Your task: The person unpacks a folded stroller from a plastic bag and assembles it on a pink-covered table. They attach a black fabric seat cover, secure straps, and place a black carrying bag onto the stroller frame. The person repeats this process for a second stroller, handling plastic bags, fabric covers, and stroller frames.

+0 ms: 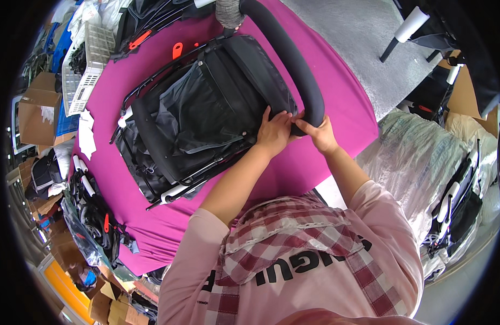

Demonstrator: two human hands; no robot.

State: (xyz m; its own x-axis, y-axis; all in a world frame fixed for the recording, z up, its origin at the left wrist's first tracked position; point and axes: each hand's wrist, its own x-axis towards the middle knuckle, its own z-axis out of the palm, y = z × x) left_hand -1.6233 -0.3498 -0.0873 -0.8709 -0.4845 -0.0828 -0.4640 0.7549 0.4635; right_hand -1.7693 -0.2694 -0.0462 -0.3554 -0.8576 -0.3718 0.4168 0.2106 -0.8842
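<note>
A black stroller frame (206, 103) with a fabric seat lies on the magenta-covered table in front of me. Its thick foam-covered handlebar (293, 54) curves along the right side. My right hand (322, 135) is closed around the handlebar's near end, thumb on top. Right beside it, my left hand (274, 132) grips the joint where the bar meets the frame's near corner; part of its fingers is hidden. At the handlebar's far end is a grey ribbed sleeve (228, 12), with a little of another person's fingers showing.
The magenta cloth (342, 103) covers the table. More black frame parts with a red lever (140, 39) lie at the far left. A white plastic crate (92, 65) and cardboard boxes (39, 108) stand left. Plastic-wrapped goods (407, 162) are stacked at right.
</note>
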